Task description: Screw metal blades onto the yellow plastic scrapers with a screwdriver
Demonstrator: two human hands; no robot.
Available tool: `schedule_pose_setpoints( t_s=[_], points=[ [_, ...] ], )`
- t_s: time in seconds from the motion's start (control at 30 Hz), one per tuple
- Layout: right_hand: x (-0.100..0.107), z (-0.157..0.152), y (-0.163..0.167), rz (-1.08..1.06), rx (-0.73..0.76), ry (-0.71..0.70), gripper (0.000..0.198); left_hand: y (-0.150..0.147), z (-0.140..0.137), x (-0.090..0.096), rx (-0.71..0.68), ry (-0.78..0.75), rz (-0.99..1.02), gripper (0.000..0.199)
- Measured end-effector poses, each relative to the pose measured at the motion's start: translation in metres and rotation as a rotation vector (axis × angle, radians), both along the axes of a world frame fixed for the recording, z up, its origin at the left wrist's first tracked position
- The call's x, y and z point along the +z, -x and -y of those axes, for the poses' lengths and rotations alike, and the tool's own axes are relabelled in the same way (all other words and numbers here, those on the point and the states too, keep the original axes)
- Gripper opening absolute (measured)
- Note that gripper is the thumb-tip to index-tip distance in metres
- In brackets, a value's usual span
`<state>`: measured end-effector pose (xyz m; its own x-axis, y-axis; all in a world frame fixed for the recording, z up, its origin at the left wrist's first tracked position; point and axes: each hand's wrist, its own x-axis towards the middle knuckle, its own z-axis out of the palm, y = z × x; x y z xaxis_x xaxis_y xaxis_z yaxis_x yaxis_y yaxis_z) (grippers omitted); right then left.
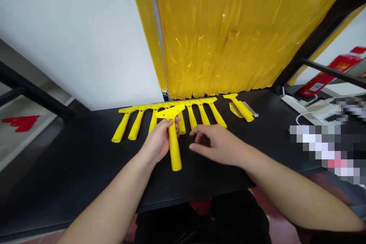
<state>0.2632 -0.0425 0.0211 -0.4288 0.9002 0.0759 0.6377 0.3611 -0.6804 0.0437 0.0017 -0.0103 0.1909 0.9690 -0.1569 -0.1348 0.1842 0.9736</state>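
My left hand (158, 142) grips a yellow plastic T-shaped handle (174, 143) near its head, holding it just above the black table (85, 160). My right hand (219, 144) hovers beside it with fingers spread, holding nothing. Behind both hands lies a row of several identical yellow handles (160, 116), heads lined up along the far edge. One more yellow handle with a metal blade (241, 108) lies apart at the right end.
A yellow plastic curtain (228, 30) hangs behind the table, beside a white wall. White cables and a power strip (297, 105) sit at the right, with a red-and-white box (331, 70) beyond. A blurred patch covers the right table area.
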Motion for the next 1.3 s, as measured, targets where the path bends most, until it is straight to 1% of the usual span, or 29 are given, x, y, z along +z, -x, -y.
schedule_pose_setpoints(
  t_s=[0.07, 0.17, 0.23, 0.3, 0.37, 0.4, 0.5, 0.57, 0.67, 0.8, 0.9, 1.03, 1.3],
  points=[
    [-0.004, 0.007, 0.018, 0.041, 0.023, -0.006, 0.037, -0.008, 0.006, -0.002, 0.054, 0.011, 0.123, 0.021],
    [-0.008, 0.006, 0.031, 0.143, -0.016, -0.046, 0.032, -0.016, 0.015, -0.007, 0.076, 0.008, 0.279, 0.039],
    [-0.008, 0.003, 0.032, 0.178, -0.046, -0.087, 0.026, -0.018, 0.018, -0.011, 0.056, -0.001, 0.319, 0.048],
    [-0.005, -0.001, 0.027, 0.165, -0.059, -0.118, 0.023, -0.017, 0.018, -0.013, 0.015, -0.039, 0.290, 0.050],
    [0.000, -0.007, 0.014, 0.124, -0.086, -0.131, 0.019, -0.014, 0.017, -0.014, -0.034, -0.110, 0.197, 0.048],
    [0.002, -0.012, 0.005, 0.100, -0.130, -0.136, 0.016, -0.012, 0.016, -0.014, -0.061, -0.149, 0.137, 0.047],
    [0.006, -0.035, -0.032, 0.096, -0.359, -0.178, 0.027, -0.006, 0.015, -0.012, -0.150, -0.245, -0.037, 0.041],
    [0.002, -0.056, -0.058, 0.156, -0.519, -0.162, 0.033, -0.004, 0.015, -0.011, -0.204, -0.282, -0.115, 0.035],
    [-0.013, -0.084, -0.087, 0.310, -0.648, -0.063, 0.029, -0.002, 0.016, -0.010, -0.260, -0.309, -0.205, 0.025],
    [-0.038, -0.106, -0.099, 0.438, -0.662, -0.042, 0.027, -0.002, 0.018, -0.009, -0.295, -0.343, -0.309, 0.016],
    [-0.049, -0.112, -0.099, 0.507, -0.685, -0.048, 0.030, -0.002, 0.019, -0.006, -0.311, -0.378, -0.360, 0.012],
    [-0.055, -0.116, -0.100, 0.580, -0.685, -0.071, 0.033, -0.002, 0.020, -0.004, -0.321, -0.392, -0.383, 0.012],
    [-0.057, -0.116, -0.103, 0.676, -0.691, -0.051, 0.032, -0.002, 0.022, -0.001, -0.342, -0.418, -0.393, 0.011]
  ],
)
